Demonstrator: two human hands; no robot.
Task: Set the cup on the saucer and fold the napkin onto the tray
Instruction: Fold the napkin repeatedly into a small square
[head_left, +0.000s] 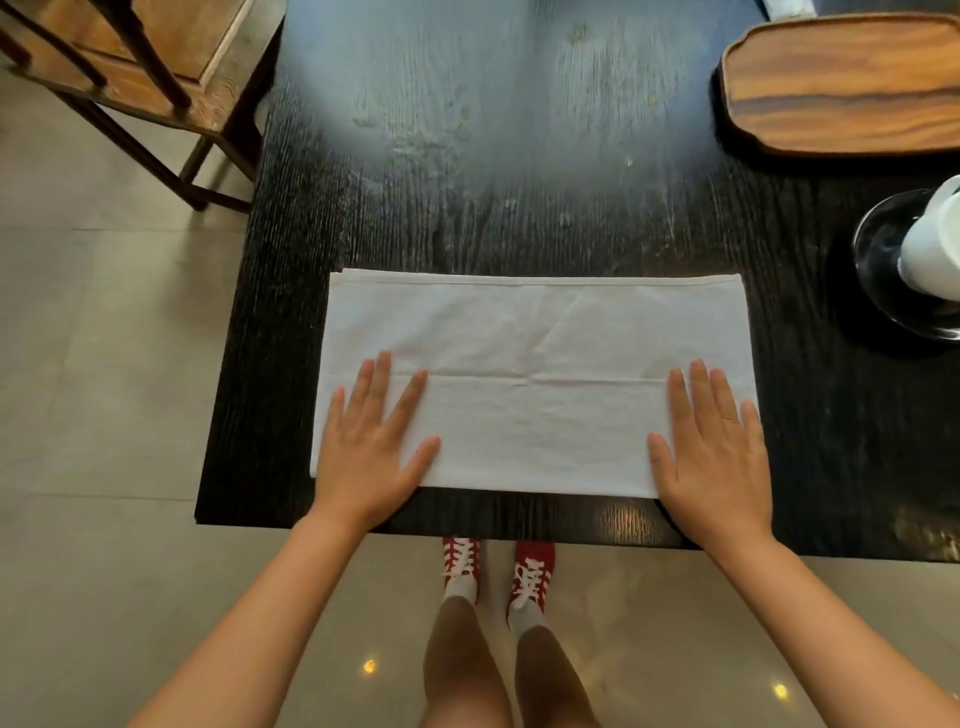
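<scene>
The white napkin (535, 379) lies folded into a wide rectangle at the lower centre of the black table (519, 171), its near edge just inside the table's front edge. The left hand (371, 441) and right hand (714, 447) rest flat on its two lower corners, fingers straight and spread. Bare tabletop stretches above the napkin. The wooden tray (841, 83) sits at upper right; the white cup (932, 244) stands on the dark saucer (878, 254) at the right edge.
</scene>
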